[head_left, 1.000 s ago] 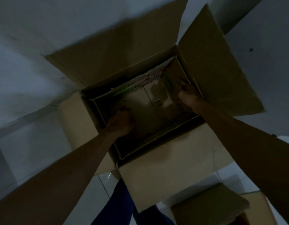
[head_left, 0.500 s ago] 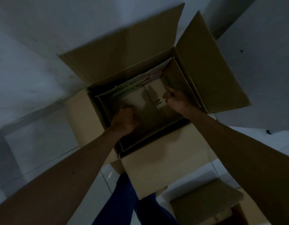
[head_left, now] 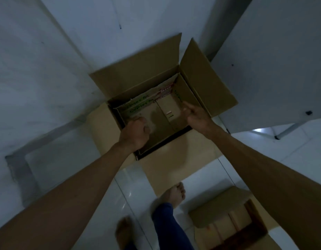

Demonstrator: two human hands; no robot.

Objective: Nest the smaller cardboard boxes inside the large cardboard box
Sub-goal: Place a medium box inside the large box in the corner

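Note:
The large cardboard box [head_left: 206, 78] stands on the white floor with all its flaps folded outward. Nested inside it is a smaller box [head_left: 163, 121] with green lettering and a red label on its far wall. My left hand [head_left: 136, 132] is curled into a fist over the smaller box's near-left corner; whether it grips the wall I cannot tell. By that box's right wall my right hand [head_left: 195, 116] hovers with its fingers spread, holding nothing. Another small cardboard box [head_left: 221, 210] sits on the floor at the lower right.
My bare feet [head_left: 174, 193] and a blue trouser leg [head_left: 166, 222] are just behind the big box's near flap. A white table [head_left: 273, 69] with a metal leg [head_left: 285, 130] stands to the right. A white wall runs along the left and behind.
Both hands have risen from deep inside the smaller box to its rim. The right hand has opened from a fist. The view has pulled back and up.

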